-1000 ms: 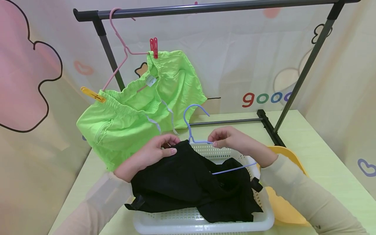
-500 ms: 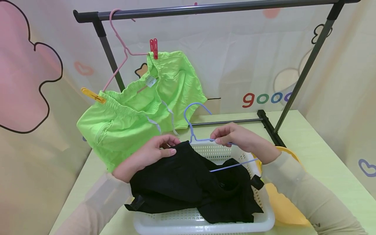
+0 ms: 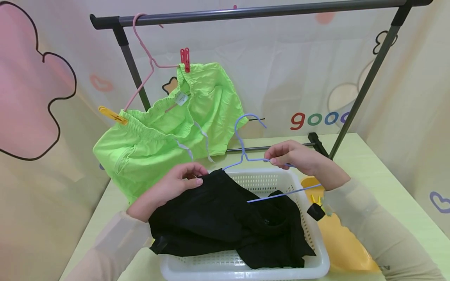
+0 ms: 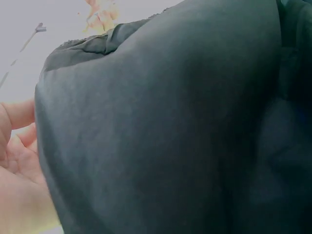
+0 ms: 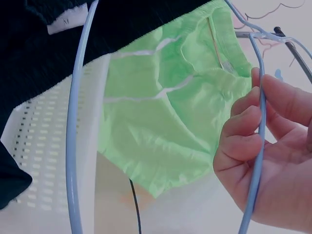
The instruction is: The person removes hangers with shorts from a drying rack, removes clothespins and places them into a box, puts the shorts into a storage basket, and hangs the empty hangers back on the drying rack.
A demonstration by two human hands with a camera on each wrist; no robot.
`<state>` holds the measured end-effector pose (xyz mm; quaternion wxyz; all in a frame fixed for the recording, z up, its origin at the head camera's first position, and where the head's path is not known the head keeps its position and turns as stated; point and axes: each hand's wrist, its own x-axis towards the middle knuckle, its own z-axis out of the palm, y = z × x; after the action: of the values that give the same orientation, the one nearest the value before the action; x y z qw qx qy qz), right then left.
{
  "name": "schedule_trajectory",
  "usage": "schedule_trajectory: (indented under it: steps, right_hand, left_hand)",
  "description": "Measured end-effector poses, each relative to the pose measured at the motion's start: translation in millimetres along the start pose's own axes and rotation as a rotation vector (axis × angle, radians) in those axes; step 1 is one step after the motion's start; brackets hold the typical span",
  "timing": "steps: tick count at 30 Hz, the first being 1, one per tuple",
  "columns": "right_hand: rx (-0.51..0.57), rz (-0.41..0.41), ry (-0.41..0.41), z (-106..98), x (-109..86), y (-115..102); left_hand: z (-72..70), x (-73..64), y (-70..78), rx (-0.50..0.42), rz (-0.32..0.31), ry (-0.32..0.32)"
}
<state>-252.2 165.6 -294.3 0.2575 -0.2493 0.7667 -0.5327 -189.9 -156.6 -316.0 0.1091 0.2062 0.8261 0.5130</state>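
Observation:
My left hand [image 3: 179, 183] pinches the waist edge of the black shorts [image 3: 207, 210], which drape over the white basket [image 3: 246, 271]. Dark cloth fills most of the left wrist view, with the left hand [image 4: 22, 161] at its edge. A blue clothes hanger [image 3: 242, 144] rises from the waist opening, hook upward. Its left arm runs down behind the cloth, and its lower bar [image 3: 284, 193] emerges toward the right. My right hand [image 3: 299, 158] grips the hanger's right arm; in the right wrist view the fingers [image 5: 243, 119] wrap its wire [image 5: 261, 122]. A size tag [image 5: 68, 20] shows inside the waistband.
Green shorts [image 3: 168, 128] hang from a pink hanger [image 3: 144, 58] on the dark rack [image 3: 246, 11], held by a red clothespin [image 3: 185, 60] and a yellow one [image 3: 113, 115]. A yellow container [image 3: 348, 246] stands right of the basket, with a yellow clip [image 3: 316, 200] near the right sleeve.
My right hand has moved up and right with the blue hanger, and more of its left arm now shows above the cloth. My left hand has shifted slightly left with the shorts' edge.

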Motion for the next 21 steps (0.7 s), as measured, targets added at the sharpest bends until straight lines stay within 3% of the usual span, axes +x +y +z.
schedule_trajectory:
  steps: [21]
  right_hand:
    - [0.039, -0.041, -0.001, -23, -19.2, 1]
  left_hand:
    - [-17.4, -19.4, -20.1, 0.012, -0.065, 0.046]
